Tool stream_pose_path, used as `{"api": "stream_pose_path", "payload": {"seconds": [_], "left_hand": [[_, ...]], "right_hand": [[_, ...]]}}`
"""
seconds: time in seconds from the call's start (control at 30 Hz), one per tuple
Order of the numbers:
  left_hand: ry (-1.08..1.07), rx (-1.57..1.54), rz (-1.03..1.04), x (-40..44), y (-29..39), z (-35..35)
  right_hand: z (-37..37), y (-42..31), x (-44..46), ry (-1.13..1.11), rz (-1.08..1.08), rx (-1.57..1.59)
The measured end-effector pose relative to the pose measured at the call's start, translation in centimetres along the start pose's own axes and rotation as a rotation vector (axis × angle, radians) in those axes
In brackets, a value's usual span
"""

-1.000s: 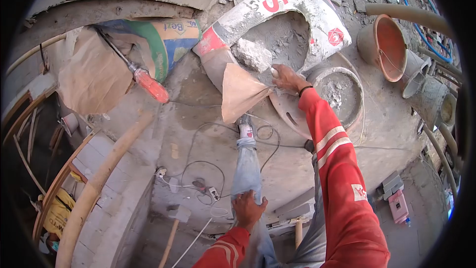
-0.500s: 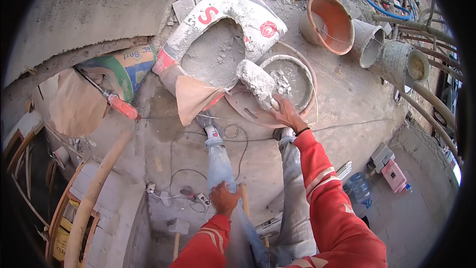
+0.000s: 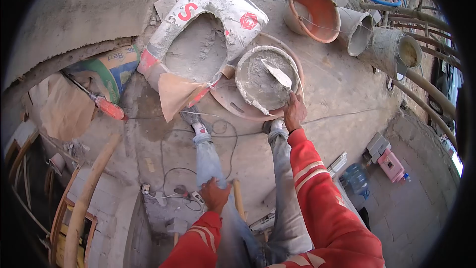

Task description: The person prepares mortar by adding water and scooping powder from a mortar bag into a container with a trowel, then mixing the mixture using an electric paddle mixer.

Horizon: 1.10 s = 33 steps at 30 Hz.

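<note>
In the head view my right hand (image 3: 295, 111) is closed around the handle of a trowel (image 3: 278, 74). The trowel's pale blade reaches into a bucket (image 3: 240, 94) of grey mortar, tilted over the mix. That bucket stands in a wide pinkish basin (image 3: 233, 105) between my feet and the bag. To its left lies a torn-open mortar bag (image 3: 174, 24), with grey powder (image 3: 196, 49) showing through the hole. My left hand (image 3: 215, 195) lies on my left knee, holding nothing, its thumb apart from the fingers.
An orange bucket (image 3: 317, 30) and two grey buckets lie tipped at the upper right, beside wooden poles. A red-handled tool (image 3: 110, 108) is at left near another bag (image 3: 115, 72). A cable (image 3: 233, 154) loops across the floor. A water bottle (image 3: 356, 181) stands lower right.
My right hand has tipped the heaped load off the trowel, and the blade is now mostly bare inside the bucket. The powder has merged into the mix. My left hand stays on my knee.
</note>
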<state>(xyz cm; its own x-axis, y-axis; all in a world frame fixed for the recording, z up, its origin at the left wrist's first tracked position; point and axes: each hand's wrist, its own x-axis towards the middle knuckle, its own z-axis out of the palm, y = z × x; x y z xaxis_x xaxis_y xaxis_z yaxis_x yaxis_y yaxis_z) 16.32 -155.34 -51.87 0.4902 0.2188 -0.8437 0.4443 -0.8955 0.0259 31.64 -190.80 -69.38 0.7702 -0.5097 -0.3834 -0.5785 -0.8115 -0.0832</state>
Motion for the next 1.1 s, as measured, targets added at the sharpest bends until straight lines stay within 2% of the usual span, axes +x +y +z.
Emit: {"api": "stream_pose_path", "payload": {"seconds": [0.17,0.2,0.3,0.4,0.47,0.6,0.7,0.83,0.93,1.1], "left_hand": [[-0.003,-0.013,-0.008,0.2,-0.8,0.1],[-0.007,-0.003,-0.004,0.1,-0.8,-0.1],[-0.021,-0.005,-0.016,0.1,-1.2,-0.4],[-0.043,-0.036,-0.019,0.2,-2.3,-0.2],[-0.037,-0.072,-0.016,0.4,-3.0,0.0],[-0.037,-0.112,0.003,0.8,-3.4,-0.6],[-0.017,-0.147,0.022,0.7,-4.2,-0.5],[0.055,-0.173,0.053,1.0,-4.8,-0.1],[0.065,-0.165,0.066,0.8,-4.4,-1.1],[0.039,-0.164,0.072,1.0,-4.7,-1.4]], "right_hand": [[-3.3,-3.9,-2.6,0.127,-0.155,0.134],[-3.7,-5.8,-2.6,0.010,-0.140,0.138],[-2.1,-12.4,-0.9,-0.093,-0.318,0.077],[3.3,-18.7,2.6,-0.085,-0.562,0.118],[10.4,-21.7,6.6,-0.076,-0.625,0.031],[14.3,-30.4,9.1,-0.063,-0.587,-0.018],[18.4,-31.0,9.8,-0.052,-0.614,-0.071],[20.3,-30.0,10.0,-0.334,-0.625,0.017],[20.2,-29.2,10.1,-0.506,-0.715,0.123],[19.4,-30.0,9.8,-0.757,-0.781,0.062]]}}
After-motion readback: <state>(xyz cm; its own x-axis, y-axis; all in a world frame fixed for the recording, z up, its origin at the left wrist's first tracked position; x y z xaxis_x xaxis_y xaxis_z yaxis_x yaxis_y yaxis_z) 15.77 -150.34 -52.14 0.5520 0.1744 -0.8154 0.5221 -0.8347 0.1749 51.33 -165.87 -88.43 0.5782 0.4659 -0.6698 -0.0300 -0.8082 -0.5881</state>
